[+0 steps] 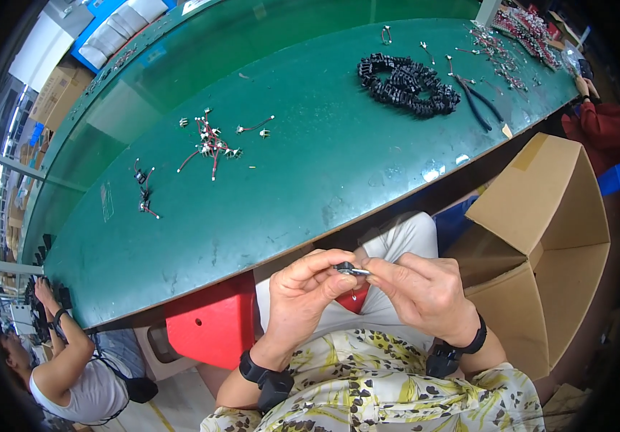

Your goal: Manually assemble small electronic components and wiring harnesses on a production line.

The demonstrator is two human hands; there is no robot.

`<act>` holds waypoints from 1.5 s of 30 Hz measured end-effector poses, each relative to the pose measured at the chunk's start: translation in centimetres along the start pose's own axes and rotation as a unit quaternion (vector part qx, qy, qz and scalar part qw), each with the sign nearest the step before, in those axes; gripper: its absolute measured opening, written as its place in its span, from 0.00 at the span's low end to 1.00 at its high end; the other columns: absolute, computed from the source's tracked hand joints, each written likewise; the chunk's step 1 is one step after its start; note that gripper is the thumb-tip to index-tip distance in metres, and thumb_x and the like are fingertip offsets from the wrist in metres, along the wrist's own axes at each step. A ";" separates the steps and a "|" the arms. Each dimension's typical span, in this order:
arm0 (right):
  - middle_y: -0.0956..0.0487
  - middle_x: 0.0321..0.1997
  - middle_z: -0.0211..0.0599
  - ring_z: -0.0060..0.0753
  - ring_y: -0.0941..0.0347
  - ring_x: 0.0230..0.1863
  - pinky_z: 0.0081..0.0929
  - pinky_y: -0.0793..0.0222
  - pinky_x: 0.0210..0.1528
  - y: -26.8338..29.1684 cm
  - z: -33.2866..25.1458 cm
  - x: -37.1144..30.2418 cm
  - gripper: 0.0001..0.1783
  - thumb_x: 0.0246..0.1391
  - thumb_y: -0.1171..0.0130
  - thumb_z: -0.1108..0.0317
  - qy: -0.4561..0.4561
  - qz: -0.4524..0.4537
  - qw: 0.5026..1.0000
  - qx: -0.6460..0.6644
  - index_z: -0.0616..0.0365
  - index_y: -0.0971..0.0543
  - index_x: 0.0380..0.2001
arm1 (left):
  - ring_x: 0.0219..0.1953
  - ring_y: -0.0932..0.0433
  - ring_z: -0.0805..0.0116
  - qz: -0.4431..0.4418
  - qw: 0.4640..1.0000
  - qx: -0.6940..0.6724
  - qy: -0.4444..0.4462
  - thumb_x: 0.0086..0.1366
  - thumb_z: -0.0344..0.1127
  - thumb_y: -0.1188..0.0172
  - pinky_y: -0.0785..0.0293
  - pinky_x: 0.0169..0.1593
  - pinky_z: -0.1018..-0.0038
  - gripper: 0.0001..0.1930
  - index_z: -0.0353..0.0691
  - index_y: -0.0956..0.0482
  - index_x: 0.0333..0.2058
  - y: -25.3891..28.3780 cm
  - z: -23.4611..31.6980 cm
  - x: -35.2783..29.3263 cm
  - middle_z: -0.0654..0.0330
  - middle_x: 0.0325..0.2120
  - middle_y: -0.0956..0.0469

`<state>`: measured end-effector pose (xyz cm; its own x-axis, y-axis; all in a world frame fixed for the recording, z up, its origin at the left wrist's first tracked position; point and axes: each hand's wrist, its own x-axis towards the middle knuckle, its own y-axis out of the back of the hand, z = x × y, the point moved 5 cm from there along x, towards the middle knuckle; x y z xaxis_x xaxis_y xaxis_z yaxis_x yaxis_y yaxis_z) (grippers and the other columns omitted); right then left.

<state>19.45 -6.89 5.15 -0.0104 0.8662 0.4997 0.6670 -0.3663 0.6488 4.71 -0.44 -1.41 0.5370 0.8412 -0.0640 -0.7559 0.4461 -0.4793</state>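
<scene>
Above my lap, just off the table's near edge, my two hands meet fingertip to fingertip. My left hand pinches a small black part between thumb and fingers. From its right side a thin, light-coloured piece reaches into the pinched fingers of my right hand; its exact kind is too small to tell. A short wire end with a pale tip hangs below the fingers. On the green table ahead lies a loose cluster of short red-and-black wires with white connectors. Black parts with wires lie left of it.
A looped chain of black plastic parts lies at the back right beside dark-handled pliers and a heap of wires. An open cardboard box stands at my right, a red stool at my left. Co-workers sit at both table ends.
</scene>
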 end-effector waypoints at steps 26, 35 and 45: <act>0.19 0.29 0.41 0.30 0.23 0.24 0.23 0.31 0.24 -1.0 1.9 0.2 0.13 0.54 0.38 0.72 -0.127 -0.027 0.967 0.220 0.63 0.20 0.43 | 0.36 0.22 0.77 0.060 0.985 0.122 -0.102 0.56 0.21 0.34 0.23 0.38 0.82 0.16 0.34 0.20 0.45 0.7 2.3 0.0 0.61 0.37 0.21; 0.18 0.33 0.41 0.26 0.22 0.29 0.22 0.29 0.28 -2.2 2.5 0.6 0.13 0.56 0.39 0.72 -0.159 -0.111 0.945 0.263 0.64 0.21 0.44 | 0.37 0.22 0.72 0.023 0.944 0.287 -0.162 0.51 0.22 0.30 0.24 0.41 0.78 0.17 0.35 0.18 0.42 0.5 3.2 0.2 0.57 0.37 0.21; 0.18 0.32 0.40 0.27 0.21 0.30 0.22 0.28 0.29 -2.1 2.7 0.6 0.11 0.57 0.40 0.70 -0.201 -0.122 0.928 0.289 0.64 0.21 0.42 | 0.37 0.21 0.71 0.032 0.941 0.311 -0.129 0.49 0.22 0.29 0.24 0.40 0.77 0.16 0.36 0.17 0.39 0.3 3.2 0.4 0.57 0.35 0.20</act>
<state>20.05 -4.72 2.59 -0.0117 0.9987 0.0489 0.9708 -0.0003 0.2398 3.51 1.00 1.25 0.4341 0.8833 0.1772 -0.9000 0.4164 0.1289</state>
